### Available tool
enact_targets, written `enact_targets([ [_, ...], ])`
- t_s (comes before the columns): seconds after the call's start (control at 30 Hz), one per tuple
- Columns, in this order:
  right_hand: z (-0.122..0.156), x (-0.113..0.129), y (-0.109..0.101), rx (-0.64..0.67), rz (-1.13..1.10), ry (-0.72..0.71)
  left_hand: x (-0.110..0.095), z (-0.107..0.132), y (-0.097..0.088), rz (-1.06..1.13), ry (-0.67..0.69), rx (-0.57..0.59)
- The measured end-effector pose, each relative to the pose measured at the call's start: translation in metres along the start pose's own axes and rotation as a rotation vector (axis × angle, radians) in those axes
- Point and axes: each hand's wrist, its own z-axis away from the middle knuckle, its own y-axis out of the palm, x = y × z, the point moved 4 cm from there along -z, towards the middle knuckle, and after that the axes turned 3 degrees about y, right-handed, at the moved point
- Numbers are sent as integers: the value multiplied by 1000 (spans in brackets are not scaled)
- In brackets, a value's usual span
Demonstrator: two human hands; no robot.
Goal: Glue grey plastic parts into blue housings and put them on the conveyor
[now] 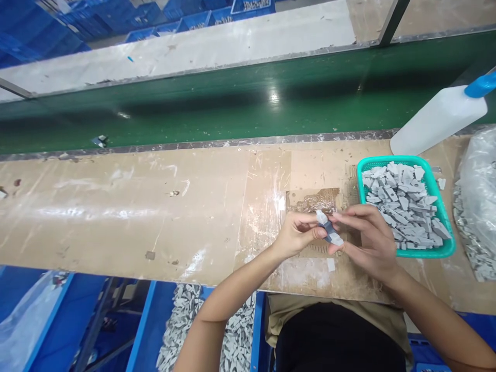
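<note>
Grey-and-white piece (328,230), a single one, sits between two hands right of the frame's centre, above the workbench. One cardboard-covered workbench (116,206) spans the picture from left edge to right. Beyond its far edge runs one green strip (217,106), then one white counter (232,44) across the top. Blue bins stack in the upper left, too overlapped to count; one bin of grey parts (145,325) shows at bottom centre-left, below the near edge. At the right are one clear bag (482,191), one white bottle (434,121) with a blue top, and one green basket (424,253) heaped with uncountable grey parts. Both forearms rise from the bottom. The left hand (296,235) pinches the piece between thumb and fingers; the right hand (370,240), fingers bent, grips its other side with thumb low. The basket's rim stands just beside the right hand, crowding that side; leftward, a wide stretch of bench extends to the frame's edge, bearing small scraps.
</note>
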Motion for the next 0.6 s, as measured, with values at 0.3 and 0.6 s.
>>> enact_targets([
  [0.3,0,14,8,112,-52,-70,-17,2,6,-199,220,-1],
  [0.6,1,2,8,75,-133,49,-20,3,6,-302,239,-22],
])
